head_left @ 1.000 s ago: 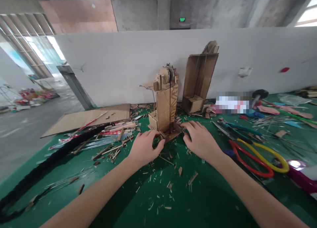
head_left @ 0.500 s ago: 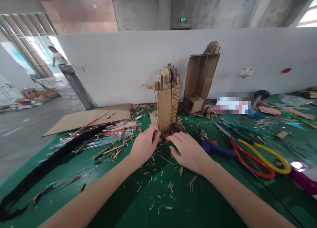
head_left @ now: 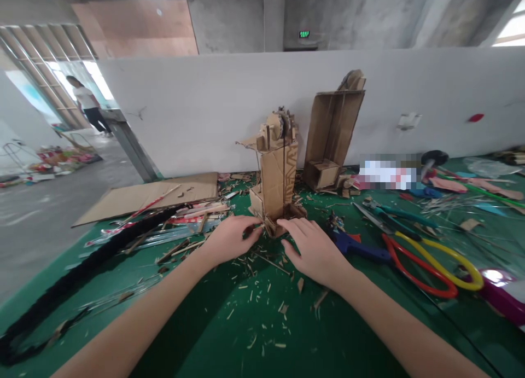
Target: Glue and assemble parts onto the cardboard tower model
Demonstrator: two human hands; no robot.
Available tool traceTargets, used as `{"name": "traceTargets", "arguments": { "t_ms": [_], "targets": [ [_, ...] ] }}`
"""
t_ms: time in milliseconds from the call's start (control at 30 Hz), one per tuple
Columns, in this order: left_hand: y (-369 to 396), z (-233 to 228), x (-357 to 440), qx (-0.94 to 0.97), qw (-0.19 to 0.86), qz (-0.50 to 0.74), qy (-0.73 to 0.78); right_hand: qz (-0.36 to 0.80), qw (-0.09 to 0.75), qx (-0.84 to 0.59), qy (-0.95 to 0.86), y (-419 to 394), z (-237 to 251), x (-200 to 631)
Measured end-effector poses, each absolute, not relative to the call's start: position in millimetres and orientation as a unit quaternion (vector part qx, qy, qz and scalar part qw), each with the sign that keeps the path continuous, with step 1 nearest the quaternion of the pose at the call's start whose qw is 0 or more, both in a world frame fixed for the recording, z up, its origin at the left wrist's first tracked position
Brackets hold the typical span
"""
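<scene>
A cardboard tower (head_left: 273, 175) stands upright in front of me, with round cardboard wheels (head_left: 281, 123) on its top and a dark cord running down its front. At its foot is a small open cardboard box (head_left: 276, 226). My left hand (head_left: 232, 240) is at the box's left side, its fingers curved and a gap showing above the thumb; nothing visible is held. On the other side, my right hand (head_left: 314, 252) has its fingers stretched to the box's front edge and its thumb apart below. Whether those fingertips press on the card is hard to see.
A second, taller cardboard frame (head_left: 334, 132) leans near the white wall. Scissors with red and yellow handles (head_left: 426, 266), teal-handled pliers (head_left: 406, 216) and a blue-handled tool (head_left: 361, 246) lie right. A black fuzzy strip (head_left: 102, 257) and cardboard sheet (head_left: 164, 195) lie left. A person (head_left: 88, 104) stands far left.
My left hand has drawn slightly left from the box, its fingers loosening from a pinch. The right hand has barely moved. The person in the background has shifted left.
</scene>
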State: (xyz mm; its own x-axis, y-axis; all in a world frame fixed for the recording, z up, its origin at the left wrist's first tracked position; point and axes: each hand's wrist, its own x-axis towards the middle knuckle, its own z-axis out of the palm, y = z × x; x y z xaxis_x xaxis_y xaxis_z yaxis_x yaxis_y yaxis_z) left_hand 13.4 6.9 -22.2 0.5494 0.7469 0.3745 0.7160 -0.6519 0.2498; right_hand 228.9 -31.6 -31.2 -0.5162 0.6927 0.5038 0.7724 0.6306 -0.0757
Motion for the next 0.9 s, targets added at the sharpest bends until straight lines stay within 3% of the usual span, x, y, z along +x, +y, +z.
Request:
{"name": "traceTargets", "arguments": {
  "t_ms": [467, 900],
  "targets": [
    [4, -11, 9, 0.893, 0.038, 0.225, 0.388, -0.089, 0.293, -0.444, -0.842, -26, -30, 237],
    [5, -16, 10, 0.912, -0.049, 0.127, 0.387, -0.081, 0.36, -0.494, -0.788, -21, -31, 243]
  ]
}}
